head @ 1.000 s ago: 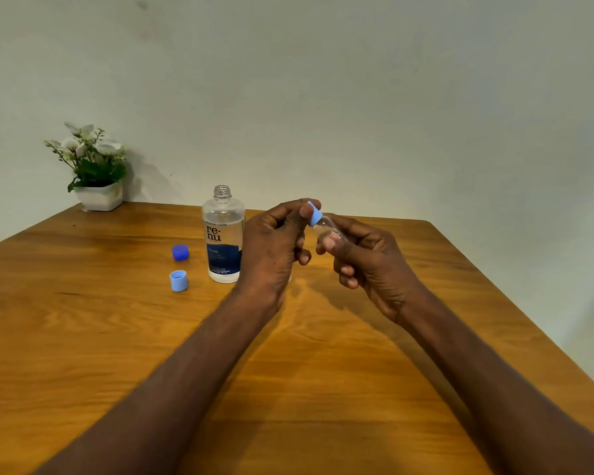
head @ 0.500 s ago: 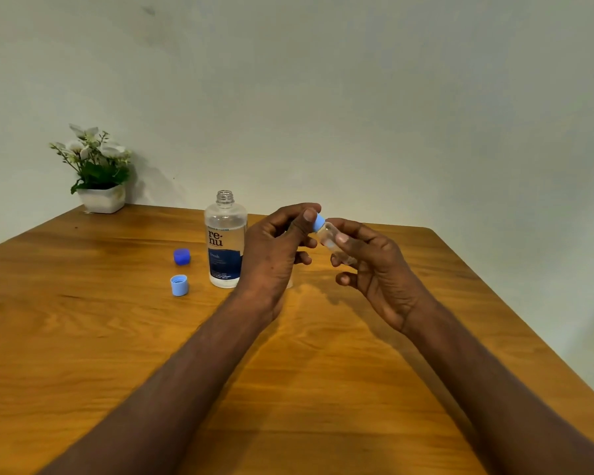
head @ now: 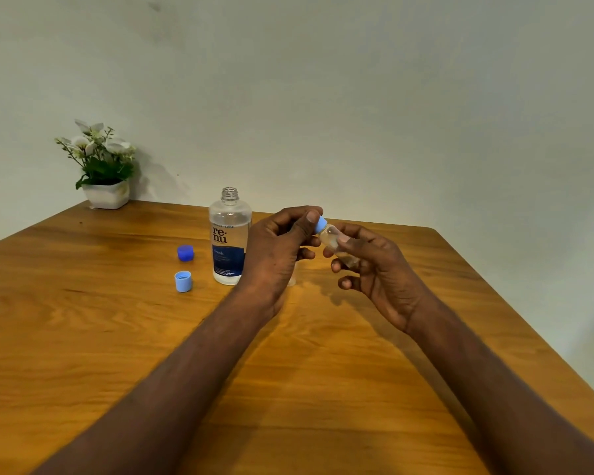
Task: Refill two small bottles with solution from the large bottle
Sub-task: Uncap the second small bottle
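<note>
Small clear bottle (head: pixel 336 246) is held tilted above the table's (head: pixel 83 337) middle, right hand (head: pixel 378 272) curled round its body, left hand (head: pixel 275 255) pinching its light blue cap (head: pixel 321 223). Large uncapped bottle (head: pixel 229 236) stands toward the far edge, two loose blue caps (head: pixel 184 265) left of it, a potted plant (head: pixel 102 166) at the far left corner.

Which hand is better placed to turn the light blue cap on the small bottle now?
The left hand: its thumb and fingers already pinch the light blue cap, while the right hand grips the small bottle body and steadies it.
</note>
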A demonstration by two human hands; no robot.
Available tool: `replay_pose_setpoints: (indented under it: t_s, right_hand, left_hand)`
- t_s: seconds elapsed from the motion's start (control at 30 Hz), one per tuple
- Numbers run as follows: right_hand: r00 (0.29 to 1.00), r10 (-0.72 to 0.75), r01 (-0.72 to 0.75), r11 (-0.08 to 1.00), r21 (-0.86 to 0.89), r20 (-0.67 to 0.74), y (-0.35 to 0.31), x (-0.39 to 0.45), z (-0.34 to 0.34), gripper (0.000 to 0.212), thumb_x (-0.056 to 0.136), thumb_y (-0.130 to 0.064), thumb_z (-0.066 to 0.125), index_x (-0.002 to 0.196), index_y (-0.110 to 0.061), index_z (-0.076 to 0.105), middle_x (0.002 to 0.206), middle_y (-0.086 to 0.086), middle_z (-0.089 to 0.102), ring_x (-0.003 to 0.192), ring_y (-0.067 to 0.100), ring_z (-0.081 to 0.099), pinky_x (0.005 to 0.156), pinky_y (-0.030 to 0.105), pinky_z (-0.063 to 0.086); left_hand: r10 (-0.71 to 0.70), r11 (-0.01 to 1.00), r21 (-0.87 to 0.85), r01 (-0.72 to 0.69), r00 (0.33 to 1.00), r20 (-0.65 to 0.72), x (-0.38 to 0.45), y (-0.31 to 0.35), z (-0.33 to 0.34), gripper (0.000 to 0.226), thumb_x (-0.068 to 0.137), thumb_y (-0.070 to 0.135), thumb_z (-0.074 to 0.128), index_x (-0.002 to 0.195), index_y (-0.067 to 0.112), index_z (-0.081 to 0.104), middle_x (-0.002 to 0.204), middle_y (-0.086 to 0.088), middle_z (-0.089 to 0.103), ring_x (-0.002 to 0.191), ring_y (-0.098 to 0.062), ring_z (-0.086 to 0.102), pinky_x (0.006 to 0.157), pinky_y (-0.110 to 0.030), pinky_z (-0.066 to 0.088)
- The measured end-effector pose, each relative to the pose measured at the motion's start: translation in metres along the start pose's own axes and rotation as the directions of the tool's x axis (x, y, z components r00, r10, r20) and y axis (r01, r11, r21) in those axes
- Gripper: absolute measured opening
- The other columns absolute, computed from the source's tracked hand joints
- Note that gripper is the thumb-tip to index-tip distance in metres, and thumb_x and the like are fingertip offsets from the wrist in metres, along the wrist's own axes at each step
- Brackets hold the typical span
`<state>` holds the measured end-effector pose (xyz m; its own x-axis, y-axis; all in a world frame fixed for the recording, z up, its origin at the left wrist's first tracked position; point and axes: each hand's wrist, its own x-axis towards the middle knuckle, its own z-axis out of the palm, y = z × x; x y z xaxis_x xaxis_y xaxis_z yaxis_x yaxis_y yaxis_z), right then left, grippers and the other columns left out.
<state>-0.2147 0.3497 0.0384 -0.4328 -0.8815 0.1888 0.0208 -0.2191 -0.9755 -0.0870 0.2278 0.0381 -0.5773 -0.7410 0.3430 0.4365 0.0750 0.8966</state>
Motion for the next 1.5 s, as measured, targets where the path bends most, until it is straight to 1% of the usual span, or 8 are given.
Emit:
replay_pose_setpoints:
  t_s: [0.13, 0.27, 0.6, 0.8, 1.03, 1.17, 1.33, 1.5]
  right_hand:
    - [1.000, 0.009, -0.009, 1.000, 0.019, 0.002, -0.002, -0.001, 0.000, 0.045, 0.090, -0.034, 0.073, 0.129, -0.014, 0.067, 0.104, 0.008, 0.066, 0.077, 0.016, 0.061, 0.061, 0.030, 0.049]
    - [0.999, 0.036, -0.037, 0.999, 0.029, 0.027, -0.001, -0.002, 0.003, 0.050, 0.104, -0.048, 0.055, 0.135, -0.009, 0.061, 0.102, 0.011, 0.065, 0.072, 0.018, 0.059, 0.060, 0.031, 0.048]
    - [0.999, 0.035, -0.035, 0.999, -0.003, -0.004, 0.000, 0.001, -0.002, 0.039, 0.090, -0.021, 0.077, 0.128, -0.014, 0.070, 0.100, 0.003, 0.065, 0.077, 0.015, 0.058, 0.061, 0.030, 0.048]
    - [0.998, 0.056, -0.056, 0.998, 0.040, 0.011, -0.001, 0.000, -0.004, 0.048, 0.103, -0.046, 0.058, 0.136, -0.012, 0.063, 0.110, 0.010, 0.071, 0.075, 0.015, 0.062, 0.061, 0.029, 0.049]
    - [0.998, 0.065, -0.065, 0.998, 0.013, 0.014, -0.001, 0.001, -0.008, 0.032, 0.097, -0.030, 0.070, 0.125, -0.016, 0.072, 0.107, 0.006, 0.070, 0.077, 0.016, 0.062, 0.062, 0.029, 0.049]
    - [0.999, 0.047, -0.047, 0.999, -0.010, -0.004, -0.001, 0.001, -0.008, 0.038, 0.088, -0.020, 0.079, 0.125, -0.015, 0.072, 0.103, 0.003, 0.069, 0.081, 0.016, 0.063, 0.061, 0.030, 0.050]
    - [0.997, 0.071, -0.072, 0.996, 0.059, 0.018, -0.001, 0.000, -0.008, 0.032, 0.099, -0.036, 0.068, 0.124, -0.017, 0.071, 0.113, 0.006, 0.072, 0.085, 0.018, 0.069, 0.065, 0.030, 0.053]
    - [0.997, 0.082, -0.082, 0.994, 0.073, 0.009, -0.001, 0.000, -0.010, 0.021, 0.099, -0.030, 0.067, 0.116, -0.021, 0.075, 0.108, 0.007, 0.072, 0.082, 0.018, 0.069, 0.065, 0.031, 0.053]
  left_hand:
    - [-0.009, 1.000, 0.003, 0.009, 1.000, 0.004, 0.000, -0.001, 0.000, 0.026, 0.097, 0.025, 0.070, 0.116, 0.010, 0.077, 0.100, -0.006, 0.077, 0.079, -0.013, 0.069, 0.066, -0.025, 0.057]
    - [-0.009, 1.000, 0.002, 0.009, 1.000, 0.014, 0.000, -0.002, 0.001, 0.022, 0.097, 0.024, 0.070, 0.113, 0.011, 0.078, 0.094, -0.004, 0.076, 0.078, -0.015, 0.068, 0.068, -0.026, 0.057]
    - [-0.033, 0.999, 0.002, 0.033, 0.999, -0.004, 0.000, -0.004, 0.001, 0.024, 0.095, 0.022, 0.071, 0.114, 0.009, 0.077, 0.102, -0.009, 0.078, 0.080, -0.014, 0.072, 0.078, -0.028, 0.062]
    - [-0.025, 1.000, -0.013, 0.025, 0.999, 0.022, 0.001, -0.004, 0.000, 0.023, 0.095, 0.020, 0.071, 0.114, 0.007, 0.076, 0.101, -0.007, 0.080, 0.082, -0.019, 0.075, 0.083, -0.030, 0.063]
    - [-0.024, 1.000, 0.004, 0.024, 1.000, 0.002, 0.000, -0.004, 0.002, 0.023, 0.096, 0.018, 0.071, 0.114, 0.006, 0.076, 0.105, -0.012, 0.078, 0.081, -0.017, 0.073, 0.082, -0.030, 0.063]
    - [-0.031, 0.999, 0.010, 0.031, 0.999, -0.010, 0.000, -0.005, 0.003, 0.026, 0.096, 0.019, 0.071, 0.116, 0.004, 0.076, 0.107, -0.013, 0.078, 0.084, -0.021, 0.075, 0.085, -0.033, 0.063]
    - [-0.026, 1.000, 0.013, 0.026, 1.000, -0.002, 0.000, -0.005, 0.003, 0.017, 0.095, 0.013, 0.071, 0.110, 0.007, 0.077, 0.108, -0.009, 0.078, 0.087, -0.020, 0.077, 0.084, -0.031, 0.063]
    - [-0.029, 0.999, 0.029, 0.029, 1.000, 0.004, -0.001, -0.003, 0.004, 0.014, 0.096, 0.011, 0.070, 0.108, 0.011, 0.077, 0.111, -0.009, 0.077, 0.087, -0.017, 0.077, 0.082, -0.028, 0.063]
